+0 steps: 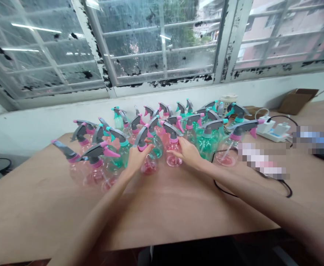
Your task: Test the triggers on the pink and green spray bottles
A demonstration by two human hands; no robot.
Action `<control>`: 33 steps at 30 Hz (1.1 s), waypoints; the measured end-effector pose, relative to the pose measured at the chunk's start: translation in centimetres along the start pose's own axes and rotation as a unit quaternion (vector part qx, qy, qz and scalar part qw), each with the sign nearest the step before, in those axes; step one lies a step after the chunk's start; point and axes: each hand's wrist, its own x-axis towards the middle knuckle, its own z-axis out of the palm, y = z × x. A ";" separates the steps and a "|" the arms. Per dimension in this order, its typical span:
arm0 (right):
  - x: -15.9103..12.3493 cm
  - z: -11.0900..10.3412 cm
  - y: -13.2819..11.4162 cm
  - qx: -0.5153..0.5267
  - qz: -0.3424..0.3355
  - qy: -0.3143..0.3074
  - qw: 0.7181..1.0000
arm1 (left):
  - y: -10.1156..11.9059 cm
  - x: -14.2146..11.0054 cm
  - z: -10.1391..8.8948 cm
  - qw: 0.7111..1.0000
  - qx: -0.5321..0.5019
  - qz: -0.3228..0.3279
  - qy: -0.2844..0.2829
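Note:
My left hand (137,157) is wrapped round the neck of a pink spray bottle (149,168) with a grey trigger head. Just to its right, the fingers of my right hand (188,153) close round a second pink spray bottle (174,159), also grey-headed with a pink collar. Both bottles stand upright at the front of a crowd of pink and green spray bottles. On the left is a pink bottle (96,170) with a pink nozzle; a green bottle (206,142) stands behind my right hand. Another pink bottle (227,157) is beyond my right wrist.
All this rests on a brown table (156,214) against a white wall under barred windows. At right are a white power strip (274,131), a black cable (287,188) and a cardboard box (297,100). A white tub (228,99) sits behind the bottles.

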 end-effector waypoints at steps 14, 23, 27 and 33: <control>2.2 2.1 2.3 0.022 -0.001 0.011 1.000 | -2.6 4.2 -0.3 0.995 -0.064 0.010 -0.070; 4.1 4.1 4.0 0.028 0.010 0.026 0.999 | -4.6 7.5 -0.2 0.994 -0.058 0.003 -0.090; 5.0 4.9 4.7 0.032 0.015 0.022 0.999 | -5.2 9.0 -0.2 0.994 -0.053 0.003 -0.094; 5.9 5.4 5.1 0.034 0.024 0.016 0.999 | -5.5 11.1 0.0 0.994 -0.045 0.004 -0.103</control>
